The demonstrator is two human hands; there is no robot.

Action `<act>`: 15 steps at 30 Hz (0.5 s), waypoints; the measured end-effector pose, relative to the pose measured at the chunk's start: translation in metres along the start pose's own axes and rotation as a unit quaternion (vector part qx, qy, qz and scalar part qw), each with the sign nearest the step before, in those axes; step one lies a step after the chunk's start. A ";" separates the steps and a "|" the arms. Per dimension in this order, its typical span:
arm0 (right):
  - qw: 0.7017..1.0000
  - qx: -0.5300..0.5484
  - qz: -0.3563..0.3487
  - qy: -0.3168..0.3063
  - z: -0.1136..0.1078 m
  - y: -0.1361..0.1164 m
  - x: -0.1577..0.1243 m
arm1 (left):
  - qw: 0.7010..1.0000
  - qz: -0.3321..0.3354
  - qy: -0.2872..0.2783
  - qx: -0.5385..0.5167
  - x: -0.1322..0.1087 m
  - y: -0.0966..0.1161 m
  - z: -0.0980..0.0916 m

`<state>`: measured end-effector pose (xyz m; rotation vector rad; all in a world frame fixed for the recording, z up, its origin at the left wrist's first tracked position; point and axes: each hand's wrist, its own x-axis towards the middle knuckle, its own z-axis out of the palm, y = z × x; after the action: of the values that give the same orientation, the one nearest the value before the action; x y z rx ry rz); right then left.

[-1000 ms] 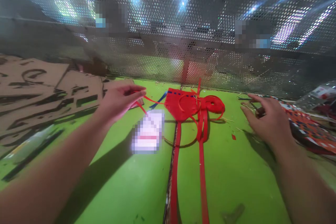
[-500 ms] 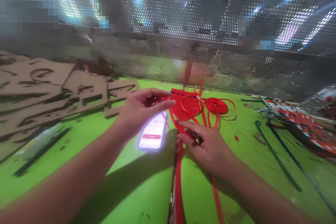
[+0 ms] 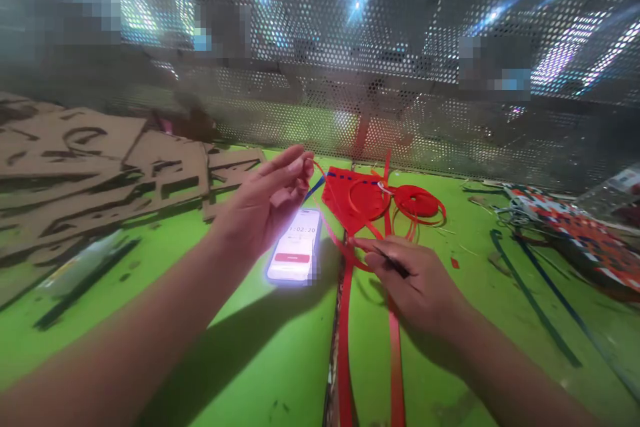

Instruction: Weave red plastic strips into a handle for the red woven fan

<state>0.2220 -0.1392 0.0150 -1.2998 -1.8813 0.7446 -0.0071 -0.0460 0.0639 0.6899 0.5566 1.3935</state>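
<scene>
A perforated metal screen rises along the far edge of a green work table, with cut cardboard sheets at ten o'clock and a woven orange-and-white mat at three. Near twelve lies a woven red strap panel, with long red straps trailing toward six and a red strap coil just beside it. The strap looks light, springy and slick, so flat lengths close to the weave seem the best hold. The right hand pinches a thin dark strip above a red loop. The left hand is raised, half curled at a red strand; whether it grips, I cannot tell. A lit phone lies just below it.
</scene>
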 end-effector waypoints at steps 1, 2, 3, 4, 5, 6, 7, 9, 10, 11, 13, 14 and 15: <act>1.000 -0.009 0.003 -0.010 0.000 0.001 0.000 | 1.000 -0.002 0.003 -0.012 -0.001 -0.001 0.001; 1.000 -0.019 0.005 -0.022 0.000 0.001 0.000 | 1.000 -0.006 0.007 -0.021 -0.001 -0.002 0.001; 0.999 -0.029 0.006 -0.033 0.000 0.001 0.000 | 0.999 -0.008 0.013 -0.029 -0.001 -0.002 0.000; 0.998 -0.038 0.003 -0.040 0.000 0.001 -0.001 | 0.999 -0.006 0.020 -0.035 0.000 -0.001 -0.001; 0.998 -0.044 -0.001 -0.044 -0.001 0.001 -0.001 | 0.999 -0.001 0.024 -0.039 0.001 0.000 -0.003; 0.998 -0.044 -0.001 -0.045 -0.002 0.000 -0.001 | 0.999 0.008 0.024 -0.039 0.003 0.001 -0.004; 0.998 -0.035 0.005 -0.045 -0.003 -0.001 -0.001 | 0.999 0.017 0.019 -0.037 0.005 0.002 -0.006; 0.999 0.009 0.033 -0.036 -0.006 -0.002 -0.001 | 0.999 0.026 -0.011 -0.023 0.008 0.002 -0.011; 0.997 0.039 0.053 -0.028 -0.009 -0.002 -0.001 | 0.999 0.024 -0.032 -0.012 0.009 0.000 -0.013; 0.995 0.068 0.072 -0.019 -0.011 -0.001 -0.001 | 0.998 0.016 -0.053 0.000 0.010 -0.002 -0.016; 0.990 0.113 0.086 -0.001 -0.016 0.002 0.000 | 0.996 -0.003 -0.085 0.023 0.010 -0.011 -0.020; 0.989 0.125 0.078 0.007 -0.018 0.004 0.001 | 0.995 -0.016 -0.098 0.033 0.008 -0.016 -0.021; 0.989 0.132 0.063 0.012 -0.020 0.005 0.002 | 0.992 -0.031 -0.114 0.046 0.006 -0.021 -0.022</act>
<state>0.2405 -0.1340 0.0226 -1.2589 -1.6292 1.0017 -0.0073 -0.0387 0.0340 0.8858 0.4600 1.2176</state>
